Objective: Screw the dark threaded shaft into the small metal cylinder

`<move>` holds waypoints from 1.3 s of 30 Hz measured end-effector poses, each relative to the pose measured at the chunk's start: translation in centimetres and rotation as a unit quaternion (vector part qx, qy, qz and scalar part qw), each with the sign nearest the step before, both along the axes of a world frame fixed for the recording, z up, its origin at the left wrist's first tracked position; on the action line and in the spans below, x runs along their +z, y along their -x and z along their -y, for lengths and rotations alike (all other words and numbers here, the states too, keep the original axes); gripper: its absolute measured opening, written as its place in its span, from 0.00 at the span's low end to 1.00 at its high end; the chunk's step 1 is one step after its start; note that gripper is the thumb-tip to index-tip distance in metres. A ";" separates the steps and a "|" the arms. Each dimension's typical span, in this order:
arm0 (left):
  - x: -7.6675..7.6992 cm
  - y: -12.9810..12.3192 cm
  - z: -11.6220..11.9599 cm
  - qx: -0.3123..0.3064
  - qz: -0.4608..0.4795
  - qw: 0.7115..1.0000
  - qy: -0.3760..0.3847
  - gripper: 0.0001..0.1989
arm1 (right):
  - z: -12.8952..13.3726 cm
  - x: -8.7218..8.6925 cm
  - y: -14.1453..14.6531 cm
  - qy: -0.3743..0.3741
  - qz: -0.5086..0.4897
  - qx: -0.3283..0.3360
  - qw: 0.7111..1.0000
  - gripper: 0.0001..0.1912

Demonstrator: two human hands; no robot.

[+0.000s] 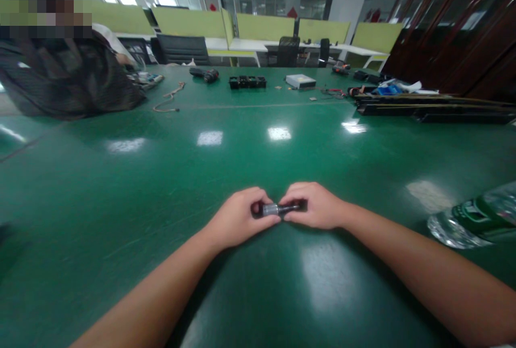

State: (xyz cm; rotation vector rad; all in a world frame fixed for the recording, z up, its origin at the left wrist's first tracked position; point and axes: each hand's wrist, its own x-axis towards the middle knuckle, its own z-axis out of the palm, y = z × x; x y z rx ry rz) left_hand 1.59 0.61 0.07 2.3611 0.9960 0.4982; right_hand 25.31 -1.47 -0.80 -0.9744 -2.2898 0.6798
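Over the green tabletop [169,176], both hands meet at a small dark cylindrical thing [271,209] with a silver-grey band and a thinner dark part to the right. Its exact kind is too small and blurred to tell. My left hand [242,216] is closed round the thicker end, thumb along the near side and fingers along the far side. My right hand [316,205] pinches the thinner end between thumb and fingers, which partly hide it. The fingertips of the two hands nearly touch.
A clear plastic bottle [478,219] with a green label is by my right forearm. Far across are a black block [247,82], a silver box [300,81], a cord [167,101] and dark strips [427,107]. A person sits far left behind a dark mesh form [68,76].
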 end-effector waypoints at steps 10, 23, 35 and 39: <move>0.0 -0.2 0.1 0.012 -0.002 1.000 0.006 0.12 | 0.0 -0.3 0.1 -0.019 0.018 0.006 1.000 0.11; 0.1 -0.2 0.1 0.009 -0.005 1.000 0.011 0.11 | 0.0 -0.2 0.1 -0.020 0.015 0.007 1.000 0.08; -0.1 -0.1 0.1 0.011 -0.003 1.000 0.008 0.12 | 0.0 0.0 0.0 -0.010 0.017 -0.001 1.000 0.09; -0.1 -0.1 0.1 0.010 -0.005 1.000 0.004 0.12 | 0.1 0.0 -0.1 -0.007 0.020 -0.005 1.000 0.08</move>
